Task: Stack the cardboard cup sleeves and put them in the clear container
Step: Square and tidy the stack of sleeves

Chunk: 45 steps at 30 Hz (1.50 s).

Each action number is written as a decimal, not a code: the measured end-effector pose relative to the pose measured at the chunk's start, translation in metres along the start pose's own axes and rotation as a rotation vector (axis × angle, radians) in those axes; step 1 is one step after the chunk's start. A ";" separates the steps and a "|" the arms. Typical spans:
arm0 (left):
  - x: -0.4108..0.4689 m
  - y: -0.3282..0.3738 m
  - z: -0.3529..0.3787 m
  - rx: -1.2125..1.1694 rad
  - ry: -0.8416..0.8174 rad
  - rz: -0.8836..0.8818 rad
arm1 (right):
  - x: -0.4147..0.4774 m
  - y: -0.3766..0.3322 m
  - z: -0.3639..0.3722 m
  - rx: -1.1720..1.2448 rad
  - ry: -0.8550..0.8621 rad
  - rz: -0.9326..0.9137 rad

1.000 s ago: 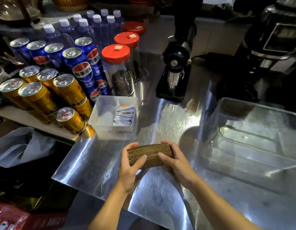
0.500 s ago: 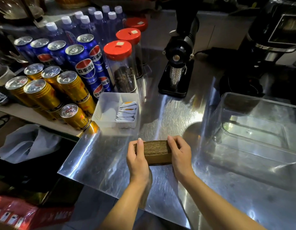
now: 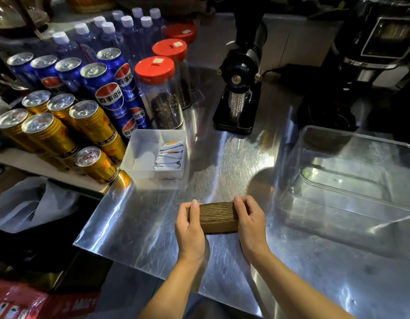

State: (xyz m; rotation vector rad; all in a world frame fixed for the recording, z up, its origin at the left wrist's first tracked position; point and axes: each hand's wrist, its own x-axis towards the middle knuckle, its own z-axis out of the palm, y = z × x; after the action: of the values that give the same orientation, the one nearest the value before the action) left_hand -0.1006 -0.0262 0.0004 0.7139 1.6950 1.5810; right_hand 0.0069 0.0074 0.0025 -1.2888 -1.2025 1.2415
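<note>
A flat stack of brown cardboard cup sleeves (image 3: 217, 217) stands on edge on the steel counter (image 3: 153, 222), near its front. My left hand (image 3: 190, 226) grips the stack's left end and my right hand (image 3: 251, 221) grips its right end, fingers curled over the top. The clear container (image 3: 351, 178) sits on the counter to the right of my hands, and I see nothing inside it.
A small white tray (image 3: 139, 155) with sachets sits behind the stack. Gold cans (image 3: 50, 132), blue cans (image 3: 102, 88), bottles and red-lidded jars (image 3: 160, 88) crowd the left. A black grinder (image 3: 240, 88) and a dark machine (image 3: 378, 42) stand at the back.
Both hands shifted from cupping the stack's front to gripping its two ends. The stack stayed about where it was on the counter.
</note>
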 end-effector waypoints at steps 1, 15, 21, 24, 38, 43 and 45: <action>-0.001 -0.001 0.000 0.000 -0.006 0.015 | -0.001 0.000 -0.002 0.005 0.003 -0.006; 0.005 0.003 -0.023 0.000 -0.246 -0.073 | 0.000 0.013 -0.007 -0.091 -0.008 0.001; 0.005 0.014 -0.071 0.446 -0.609 -0.015 | 0.001 0.014 -0.007 -0.091 -0.012 -0.023; 0.005 0.013 -0.071 0.599 -0.598 0.003 | 0.002 0.015 -0.007 -0.097 -0.019 -0.028; 0.014 0.001 -0.066 0.626 -0.447 0.173 | -0.001 0.012 -0.009 -0.083 -0.055 0.008; 0.016 0.001 -0.067 0.641 -0.461 0.204 | -0.003 0.012 -0.026 -0.083 -0.250 0.018; 0.018 0.000 -0.067 0.651 -0.476 0.212 | -0.002 0.015 -0.040 -0.032 -0.400 0.076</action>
State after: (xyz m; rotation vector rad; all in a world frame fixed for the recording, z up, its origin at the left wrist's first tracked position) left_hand -0.1652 -0.0525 -0.0014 1.5005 1.7907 0.8499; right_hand 0.0479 0.0045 -0.0112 -1.1486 -1.4681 1.5925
